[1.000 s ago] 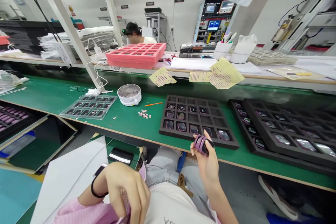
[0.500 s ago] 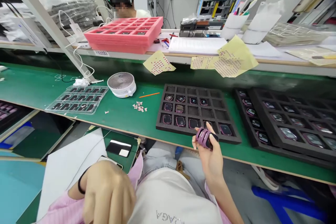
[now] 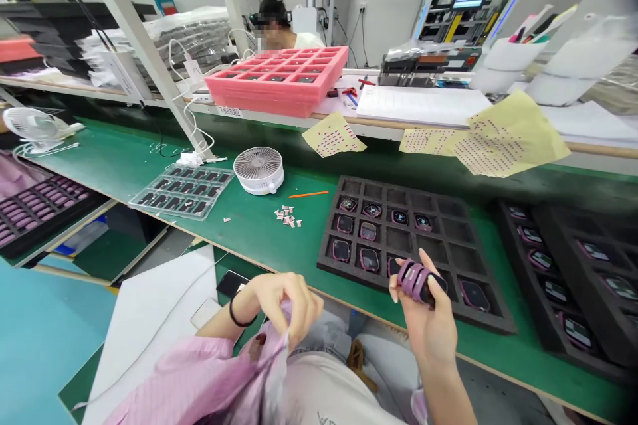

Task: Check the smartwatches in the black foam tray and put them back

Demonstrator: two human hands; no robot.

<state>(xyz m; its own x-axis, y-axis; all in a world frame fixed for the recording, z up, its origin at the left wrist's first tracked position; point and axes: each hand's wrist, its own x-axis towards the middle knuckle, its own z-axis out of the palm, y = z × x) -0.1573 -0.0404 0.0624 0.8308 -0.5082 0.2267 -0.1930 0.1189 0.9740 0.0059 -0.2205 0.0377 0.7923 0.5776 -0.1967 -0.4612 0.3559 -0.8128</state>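
Lying nearest, below the bench edge, a white board [image 3: 149,319] and a dark phone [image 3: 230,283] are partly covered by the left arm. On the green bench [image 3: 259,239], a dark foam tray [image 3: 399,240] is part filled with purple-rimmed watches, and more dark trays [image 3: 553,239] are set to its right. To its left are scattered small pinkish pieces [image 3: 286,216], with an orange stick [image 3: 309,194], a white fan [image 3: 258,171] and a clear tray [image 3: 209,207] of dark parts. Beyond, a red foam tray [image 3: 269,98] is placed on the shelf, and a co-worker [image 3: 279,23] is partly hidden by it.

The hands are held well apart. By the left hand [image 3: 288,295], a fold of the pink shirt [image 3: 184,368] is pinched. By the right hand [image 3: 431,325], a stack of purple watch cases [image 3: 415,280] is gripped in curled fingers, and part of the foam tray's front row is blocked from sight.
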